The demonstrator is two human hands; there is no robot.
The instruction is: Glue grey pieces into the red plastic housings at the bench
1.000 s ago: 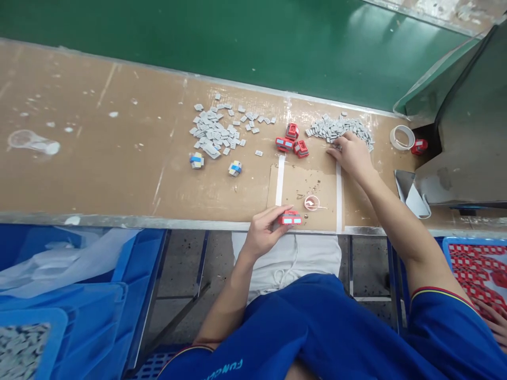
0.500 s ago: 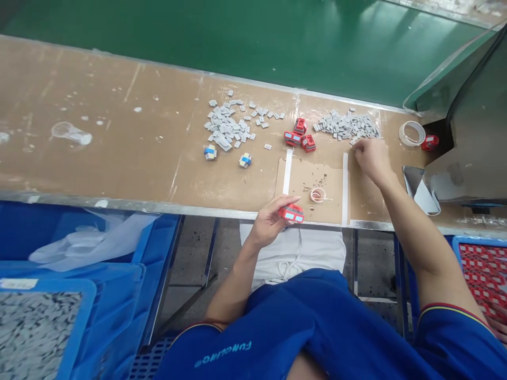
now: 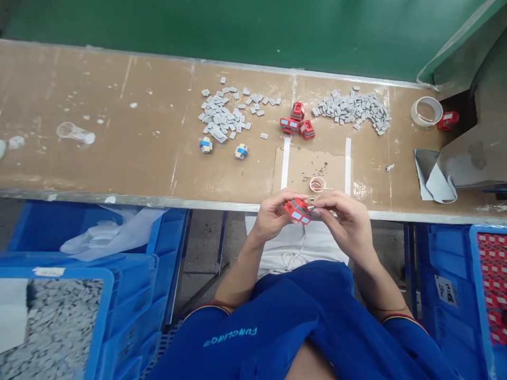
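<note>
- Blue plastic crate (image 3: 95, 322) at the far left, below the bench edge, heaped with small gray tiles (image 3: 59, 322), a white label along its rim.
- Blue bin (image 3: 168, 232) behind it, with a crumpled white plastic bag (image 3: 114, 235) draped over its edge.
- Long brown workbench (image 3: 99, 174), scuffed and speckled with white, a clear plastic scoop (image 3: 75, 133) lying on it toward the left.
- Loose pile of gray tiles (image 3: 222, 113) on the bench, with two small cubes banded in blue (image 3: 205, 144) and (image 3: 241, 151) just below it.
- Three red blocks (image 3: 297, 121) huddled close together, right of that pile.
- Cardboard mat (image 3: 312, 163) at the bench's front edge, between two white tape strips, a small round dish (image 3: 317, 184) sitting on it.
- Left hand (image 3: 273, 214) curled around a red block (image 3: 297, 211), held up just off the bench edge over the person's lap.
- Right hand (image 3: 340, 219) meeting it, fingers (image 3: 327, 203) pinched against the block's right end.
- Second pile of gray tiles (image 3: 352, 110) farther along the bench.
- Roll of clear tape (image 3: 426, 111) near the right end, a lone red block (image 3: 448, 120) just beside it.
- Blue crate (image 3: 475, 301) at the far right, below the bench, packed with red pieces (image 3: 493, 279).
</note>
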